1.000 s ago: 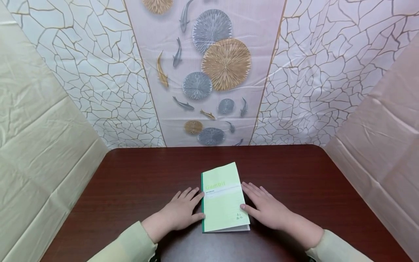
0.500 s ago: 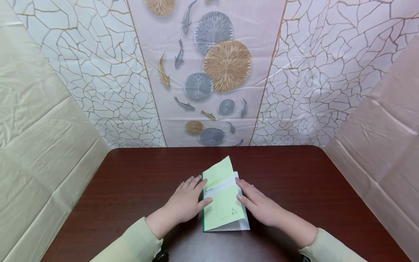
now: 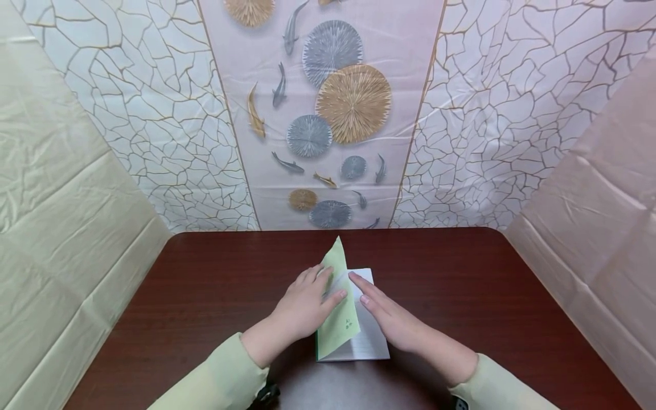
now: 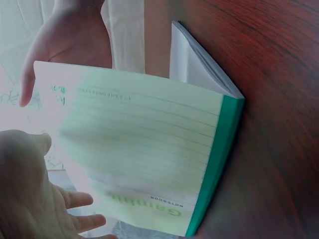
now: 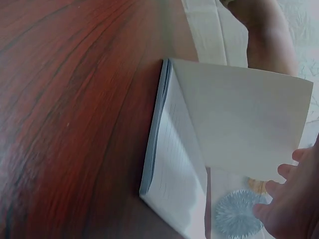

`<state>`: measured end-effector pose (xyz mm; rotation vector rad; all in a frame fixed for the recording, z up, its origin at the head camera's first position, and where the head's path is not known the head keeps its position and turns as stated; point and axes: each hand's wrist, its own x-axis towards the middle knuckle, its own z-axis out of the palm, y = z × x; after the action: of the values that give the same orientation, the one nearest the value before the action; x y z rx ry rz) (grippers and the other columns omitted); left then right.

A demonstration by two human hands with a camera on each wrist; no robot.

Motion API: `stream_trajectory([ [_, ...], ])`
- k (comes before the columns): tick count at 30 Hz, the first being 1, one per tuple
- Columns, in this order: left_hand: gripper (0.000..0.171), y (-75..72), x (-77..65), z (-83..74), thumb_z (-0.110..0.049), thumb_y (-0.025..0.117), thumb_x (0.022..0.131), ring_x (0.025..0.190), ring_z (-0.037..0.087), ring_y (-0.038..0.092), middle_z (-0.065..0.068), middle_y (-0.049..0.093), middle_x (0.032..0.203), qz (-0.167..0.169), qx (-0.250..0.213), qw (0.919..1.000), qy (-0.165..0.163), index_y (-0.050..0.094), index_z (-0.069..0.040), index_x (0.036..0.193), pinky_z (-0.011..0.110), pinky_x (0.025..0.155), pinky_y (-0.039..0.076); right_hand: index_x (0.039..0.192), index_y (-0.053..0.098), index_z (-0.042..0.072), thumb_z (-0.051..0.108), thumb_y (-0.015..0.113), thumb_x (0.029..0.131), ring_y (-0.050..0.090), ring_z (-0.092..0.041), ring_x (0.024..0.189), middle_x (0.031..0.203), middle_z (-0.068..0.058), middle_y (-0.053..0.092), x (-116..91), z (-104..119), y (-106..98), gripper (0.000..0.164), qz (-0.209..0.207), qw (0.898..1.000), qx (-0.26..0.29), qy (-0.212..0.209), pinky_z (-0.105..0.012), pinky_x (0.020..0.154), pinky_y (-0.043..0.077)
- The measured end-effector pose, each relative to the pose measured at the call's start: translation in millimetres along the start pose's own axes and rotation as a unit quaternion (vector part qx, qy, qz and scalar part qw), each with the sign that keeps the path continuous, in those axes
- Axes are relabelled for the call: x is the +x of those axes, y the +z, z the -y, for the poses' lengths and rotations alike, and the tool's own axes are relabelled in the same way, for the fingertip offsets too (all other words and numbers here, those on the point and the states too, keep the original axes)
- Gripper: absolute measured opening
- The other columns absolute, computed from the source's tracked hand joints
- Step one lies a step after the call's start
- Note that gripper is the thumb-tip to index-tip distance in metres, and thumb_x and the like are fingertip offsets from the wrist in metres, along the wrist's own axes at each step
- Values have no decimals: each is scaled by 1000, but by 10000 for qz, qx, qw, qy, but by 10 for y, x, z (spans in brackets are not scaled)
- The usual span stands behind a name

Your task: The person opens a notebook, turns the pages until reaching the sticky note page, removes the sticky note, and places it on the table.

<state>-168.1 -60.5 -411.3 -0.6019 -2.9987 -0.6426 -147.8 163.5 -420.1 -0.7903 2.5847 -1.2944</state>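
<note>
A notebook with a light green cover [image 3: 340,324] and dark green spine lies in the middle of the dark red-brown table. Its cover stands half raised, tilting left, with white lined pages [image 3: 373,336] bared beneath. My left hand [image 3: 303,307], fingers spread, is on the outer side of that cover and overlaps it in the head view. From the inner side, my right hand [image 3: 397,322] reaches over the pages, its extended fingertips right at the cover's free edge. The right wrist view shows the cover's plain inside [image 5: 244,114] upright from the page block.
Bare wood of the table [image 3: 220,273] surrounds the notebook. A patterned cloth [image 3: 353,102] with fish and round motifs hangs behind the table's far edge, and beige fabric walls [image 3: 77,245] stand on both sides.
The notebook's cover has swung up and left from almost flat, baring the pages. My right hand has moved left with it, while my left hand has risen toward its outer face.
</note>
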Motion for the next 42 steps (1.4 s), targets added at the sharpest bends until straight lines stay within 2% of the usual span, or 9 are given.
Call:
stream_trajectory([
  [9,75,-82,5,-66,-63,35,100,144,34,31,14,35,156,-17,-48,9997,-235,38,-9,153,54,114,29,159,21,26,31,24,110,17,-20,149,164,3,20,95,78,90,49,201,9994,102,-265,-55,117,18],
  [18,72,-156,-16,-78,-61,36,101,145,34,29,14,34,157,0,-8,9998,-217,39,-10,152,54,115,28,159,21,28,31,24,110,17,-20,149,164,3,20,126,72,114,49,165,9994,8,-298,-55,117,19],
  [24,67,-215,-34,-72,-57,40,102,144,34,30,14,34,157,37,43,9998,-180,41,-12,151,54,115,27,159,23,27,29,28,110,18,-19,149,163,3,21,103,4,112,49,136,9997,-127,-168,-55,117,21],
  [27,66,-239,-42,-71,-56,42,101,144,34,30,14,34,156,26,47,9998,-174,42,-12,151,53,115,28,159,25,26,31,33,109,18,-20,149,163,3,21,72,-55,93,50,132,9989,-430,-98,-55,117,21],
  [31,66,-260,-58,-63,-55,44,101,144,34,30,14,35,156,17,93,9998,-200,43,-12,150,52,116,27,157,31,19,36,43,106,21,-28,149,163,-3,25,30,-180,56,55,155,9939,-1068,-238,-59,116,20],
  [36,64,-293,-71,-53,-56,46,100,144,33,31,12,38,155,-53,199,9995,-221,47,-13,148,51,116,27,154,36,13,46,54,100,28,-34,146,160,-11,31,-45,-391,7,66,135,9740,-2194,-542,-59,115,22],
  [38,62,-316,-78,-45,-55,47,100,143,33,32,11,39,154,-89,194,9995,-219,49,-14,146,51,115,27,154,37,13,51,56,97,28,-33,146,159,-11,32,-68,-465,-14,70,172,9660,-2530,-504,-58,116,23],
  [42,57,-360,-97,-6,-50,50,100,143,32,33,9,41,153,-162,69,9995,-267,53,-13,143,51,115,28,154,36,16,57,57,95,25,-33,147,160,-9,31,-76,-590,-47,75,399,9561,-2889,-274,-57,117,20],
])
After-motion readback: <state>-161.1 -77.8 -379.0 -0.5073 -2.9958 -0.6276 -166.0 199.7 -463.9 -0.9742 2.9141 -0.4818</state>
